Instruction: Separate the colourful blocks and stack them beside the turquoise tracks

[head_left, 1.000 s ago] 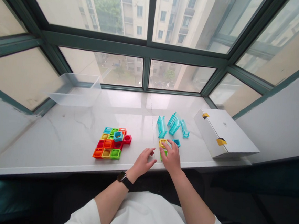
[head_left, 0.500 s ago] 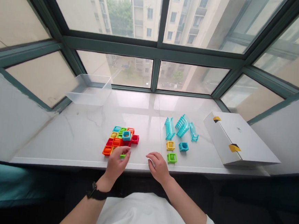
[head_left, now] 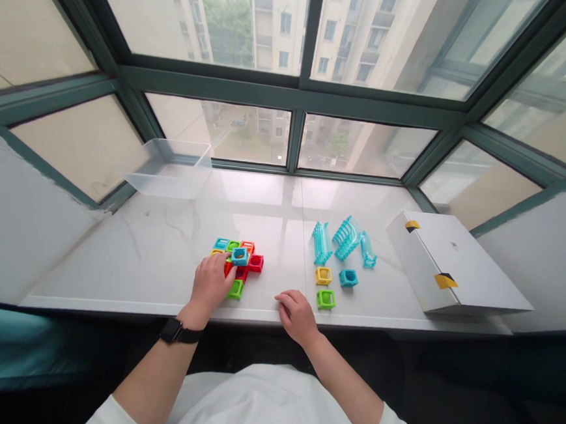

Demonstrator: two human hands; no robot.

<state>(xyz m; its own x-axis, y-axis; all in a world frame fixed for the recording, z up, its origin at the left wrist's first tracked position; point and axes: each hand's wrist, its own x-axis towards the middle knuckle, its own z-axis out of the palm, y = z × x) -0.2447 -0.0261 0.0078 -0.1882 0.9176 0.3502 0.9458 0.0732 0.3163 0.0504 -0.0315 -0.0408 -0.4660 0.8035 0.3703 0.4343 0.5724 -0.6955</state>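
My left hand point(head_left: 212, 285) rests over the front of a cluster of colourful square plastic blocks point(head_left: 248, 248), its fingertips on the blocks and hiding the front left part. A blue block point(head_left: 240, 255) sits on top of the cluster. A green block point(head_left: 236, 289) lies against my hand's right side. My right hand point(head_left: 296, 315) lies empty near the sill's front edge, fingers lightly curled. Closest to it are a yellow block point(head_left: 323, 276) and a green block point(head_left: 326, 299), with a teal block point(head_left: 348, 278) just beyond.
Several translucent teal curved track pieces point(head_left: 347, 238) stand behind the loose blocks. A clear plastic box point(head_left: 168, 171) sits at the far left of the white marble sill point(head_left: 164, 232). A white cardboard box point(head_left: 455, 265) lies at the right, below large windows.
My left hand has moved forward onto the cluster, and the green block beside it has shifted slightly toward the cluster. My right hand has left the yellow and green blocks.
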